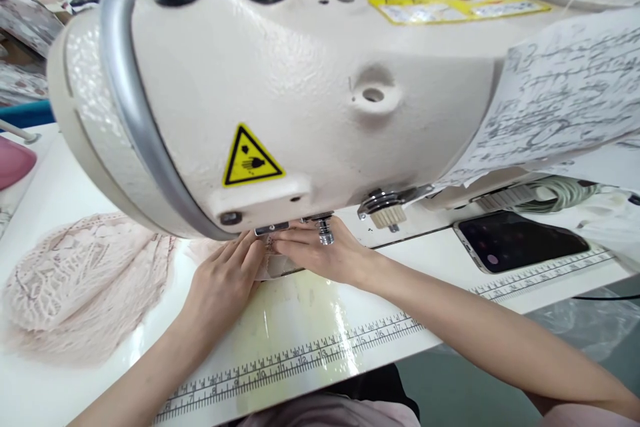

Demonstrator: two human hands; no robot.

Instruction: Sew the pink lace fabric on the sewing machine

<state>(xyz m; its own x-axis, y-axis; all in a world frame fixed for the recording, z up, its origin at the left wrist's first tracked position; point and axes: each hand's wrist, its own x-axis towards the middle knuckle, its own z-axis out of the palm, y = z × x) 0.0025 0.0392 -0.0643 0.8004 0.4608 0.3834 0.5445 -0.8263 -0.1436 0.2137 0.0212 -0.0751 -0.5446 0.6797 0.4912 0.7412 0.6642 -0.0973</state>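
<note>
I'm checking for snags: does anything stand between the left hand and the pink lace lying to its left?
Nothing visible stands on the tabletop between the left hand and the pink lace. The sewing machine hides the area just beyond, so I can't tell about there.

Left hand (225,273): fingers beneath the sewing machine (310,87)
Right hand (323,250): just beside it, fingertips partly hidden
Pale pink lace (90,287): bunched on white table (35,393), extending toward the hands
Phone (523,241): lies near ruler strip (280,370), right
</note>
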